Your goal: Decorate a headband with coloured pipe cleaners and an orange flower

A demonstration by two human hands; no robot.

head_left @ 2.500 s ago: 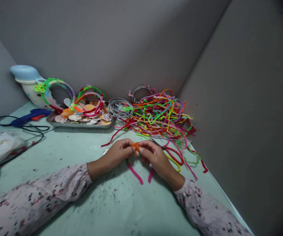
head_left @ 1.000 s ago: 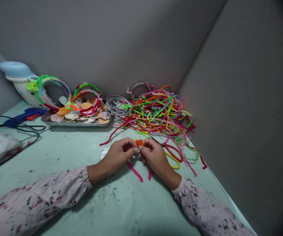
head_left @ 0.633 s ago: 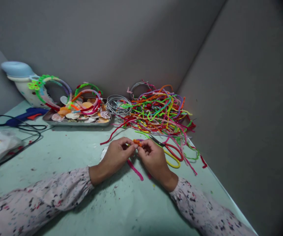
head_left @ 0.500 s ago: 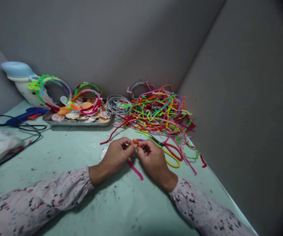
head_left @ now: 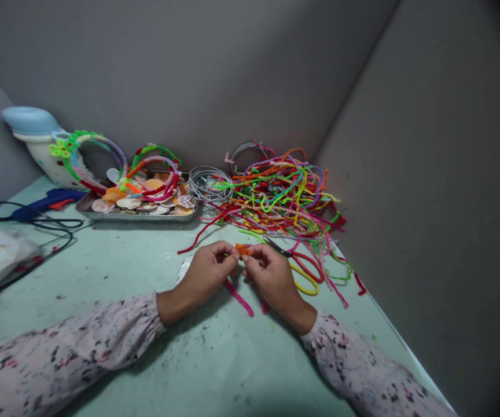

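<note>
A small orange fuzzy piece (head_left: 243, 249) is pinched between my two hands near the middle of the table. My left hand (head_left: 209, 272) has its thumb and fingertips closed on the piece's left side. On its right side the fingers of my right hand (head_left: 271, 281) are pressed together. A pink fuzzy stem (head_left: 239, 299) slants down between the hands, its upper end hidden behind my left hand. Scissors with red and yellow handles (head_left: 306, 269) lie just right of my right hand, their dark blades pointing up and left.
Behind my hands a tangled heap of colourful fuzzy stems (head_left: 280, 191) adjoins coiled wire (head_left: 210, 184). Further left, a metal tray (head_left: 146, 218) holds shells and fuzzy-wrapped hoops. A blue glue gun (head_left: 37, 207), black cord (head_left: 33, 267), plastic bag (head_left: 9, 255) and blue-lidded container (head_left: 48, 153) are at the left.
My fingertips have moved slightly apart, and more of the orange piece shows between them. A bit of pink now shows below my right hand.
</note>
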